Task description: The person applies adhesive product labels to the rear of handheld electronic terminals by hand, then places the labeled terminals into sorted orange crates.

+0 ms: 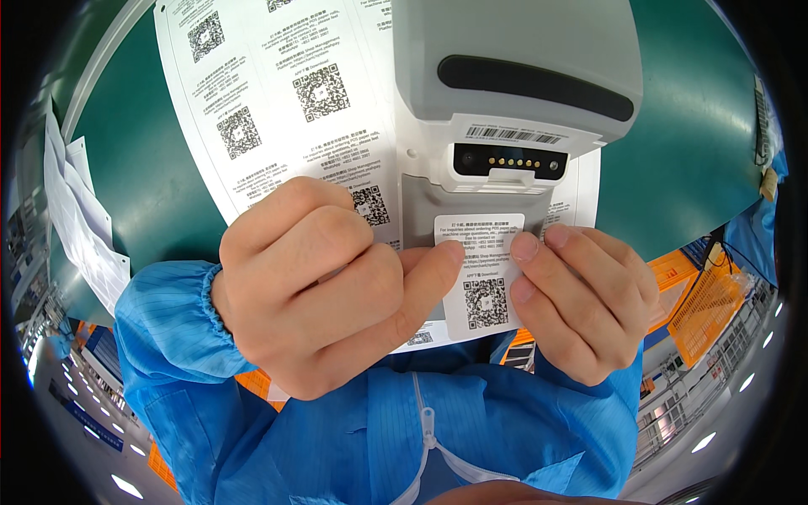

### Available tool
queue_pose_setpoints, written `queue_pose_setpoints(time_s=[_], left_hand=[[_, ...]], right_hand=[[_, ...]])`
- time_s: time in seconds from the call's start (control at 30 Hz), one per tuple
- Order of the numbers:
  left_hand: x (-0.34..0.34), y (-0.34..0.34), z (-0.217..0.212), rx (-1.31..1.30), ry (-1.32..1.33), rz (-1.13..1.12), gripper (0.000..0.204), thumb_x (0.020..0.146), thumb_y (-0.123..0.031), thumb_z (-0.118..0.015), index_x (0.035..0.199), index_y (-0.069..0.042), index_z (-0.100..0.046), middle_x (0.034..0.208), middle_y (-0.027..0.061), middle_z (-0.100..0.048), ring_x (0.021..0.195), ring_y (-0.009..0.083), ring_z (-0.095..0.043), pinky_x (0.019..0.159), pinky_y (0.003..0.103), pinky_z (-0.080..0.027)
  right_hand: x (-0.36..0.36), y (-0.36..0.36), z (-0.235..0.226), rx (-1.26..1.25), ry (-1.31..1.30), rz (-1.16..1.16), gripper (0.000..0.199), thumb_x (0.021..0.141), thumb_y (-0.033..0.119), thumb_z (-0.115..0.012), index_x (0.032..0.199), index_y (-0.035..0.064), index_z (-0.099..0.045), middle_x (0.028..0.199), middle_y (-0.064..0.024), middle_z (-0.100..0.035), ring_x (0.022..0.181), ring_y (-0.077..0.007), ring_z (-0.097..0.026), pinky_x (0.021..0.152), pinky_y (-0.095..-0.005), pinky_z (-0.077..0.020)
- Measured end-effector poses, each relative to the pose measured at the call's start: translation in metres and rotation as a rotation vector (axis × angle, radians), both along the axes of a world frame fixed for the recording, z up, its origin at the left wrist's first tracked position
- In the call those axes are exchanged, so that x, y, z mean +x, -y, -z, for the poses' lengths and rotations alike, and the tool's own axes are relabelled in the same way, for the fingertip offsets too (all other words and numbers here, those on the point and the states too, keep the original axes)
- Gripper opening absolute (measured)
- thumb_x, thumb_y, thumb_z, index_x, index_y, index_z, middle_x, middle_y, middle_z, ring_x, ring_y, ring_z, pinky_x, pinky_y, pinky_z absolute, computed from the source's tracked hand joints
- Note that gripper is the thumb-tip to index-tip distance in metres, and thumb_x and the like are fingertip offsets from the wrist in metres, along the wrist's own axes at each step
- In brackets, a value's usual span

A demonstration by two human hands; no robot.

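And there it was, front & ctr: the small white label, rounded corners, lines of print up top & a sq. code below, upright btwn the two hands, in front of the lower part of a grey-white device. L hand came in from the L side, most fingers curled tight toward the palm, back of hand up, w/ one digit stretched out so its tip met the label's L edge, upper half. R hand sat opp., fingers bent & bunched, tips at or just beside the label's R edge. Pinched or only pressed? Couldn't tell for either hand, as the label's far side was hidden; same w/ whether its back touched the device. Just above the label, a dark contact strip showed a row of gold pins, w/ a barcode sticker over that & a long black bar higher up the casing. Behind device & L hand: a big white sheet, printed w/ rows of similar codes, on the green table. Far L, loose white papers near the table's edge; R side, beyond R hand, an orange crate. Blue sleeves, both arms.
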State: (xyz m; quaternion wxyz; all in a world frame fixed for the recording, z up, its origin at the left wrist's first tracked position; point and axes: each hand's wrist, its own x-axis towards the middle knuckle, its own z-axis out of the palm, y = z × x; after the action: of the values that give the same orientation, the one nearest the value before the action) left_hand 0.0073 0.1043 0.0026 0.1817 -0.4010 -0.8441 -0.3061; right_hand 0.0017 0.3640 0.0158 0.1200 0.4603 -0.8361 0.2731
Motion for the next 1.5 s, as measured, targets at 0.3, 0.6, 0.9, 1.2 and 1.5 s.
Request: queue_pose_setpoints(time_s=[0.3, 0.6, 0.9, 1.2, 1.5], left_hand=[[0.0006, -0.0010, 0.0002, 0.002, -0.024, -0.006, 0.044, 0.052, -0.020, -0.077, 0.092, -0.001, -0.078, 0.074, 0.0012, -0.051, 0.072, 0.0180, -0.047, 0.055, 0.032, -0.043], [0.0009, 0.0008, 0.0008, 0.003, -0.007, -0.001, 0.046, 0.050, -0.019, -0.078, 0.092, -0.001, -0.078, 0.074, 0.0014, -0.051, 0.072, 0.0184, -0.048, 0.056, 0.032, -0.044], [-0.0002, 0.0004, 0.0003, 0.010, 0.026, -0.004, 0.045, 0.050, -0.020, -0.077, 0.090, -0.001, -0.078, 0.072, 0.0014, -0.051, 0.070, 0.0181, -0.048, 0.056, 0.032, -0.044], [0.0011, -0.0008, 0.0011, 0.018, -0.043, -0.013, 0.045, 0.050, -0.020, -0.077, 0.091, 0.000, -0.078, 0.072, 0.0018, -0.051, 0.071, 0.0180, -0.048, 0.055, 0.032, -0.044], [-0.0014, -0.0014, 0.0000, 0.013, 0.010, -0.005, 0.048, 0.045, -0.021, -0.073, 0.088, 0.001, -0.078, 0.070, 0.0028, -0.049, 0.066, 0.0182, -0.046, 0.053, 0.032, -0.041]], right_hand=[[-0.0002, 0.0004, 0.0006, 0.008, -0.009, 0.001, 0.021, 0.081, 0.010, -0.074, 0.099, 0.0014, -0.067, 0.098, -0.0162, -0.076, 0.092, -0.0276, -0.072, 0.066, -0.0356, -0.0641], [0.0005, 0.0020, -0.0001, 0.012, -0.004, 0.005, 0.021, 0.081, 0.010, -0.074, 0.098, 0.0010, -0.067, 0.099, -0.0162, -0.076, 0.093, -0.0275, -0.072, 0.068, -0.0348, -0.0641], [0.0009, 0.0015, 0.0001, 0.009, -0.002, 0.013, 0.020, 0.081, 0.010, -0.073, 0.098, 0.0006, -0.067, 0.098, -0.0167, -0.076, 0.093, -0.0281, -0.072, 0.067, -0.0355, -0.0639], [0.0022, 0.0015, 0.0012, -0.010, -0.061, 0.044, 0.017, 0.080, 0.012, -0.072, 0.094, 0.0032, -0.069, 0.095, -0.0130, -0.077, 0.088, -0.0246, -0.072, 0.067, -0.0317, -0.0614], [0.0003, -0.0004, 0.0004, 0.013, -0.025, 0.008, 0.024, 0.078, 0.011, -0.076, 0.098, 0.0006, -0.068, 0.098, -0.0170, -0.076, 0.091, -0.0290, -0.072, 0.067, -0.0363, -0.0637]])
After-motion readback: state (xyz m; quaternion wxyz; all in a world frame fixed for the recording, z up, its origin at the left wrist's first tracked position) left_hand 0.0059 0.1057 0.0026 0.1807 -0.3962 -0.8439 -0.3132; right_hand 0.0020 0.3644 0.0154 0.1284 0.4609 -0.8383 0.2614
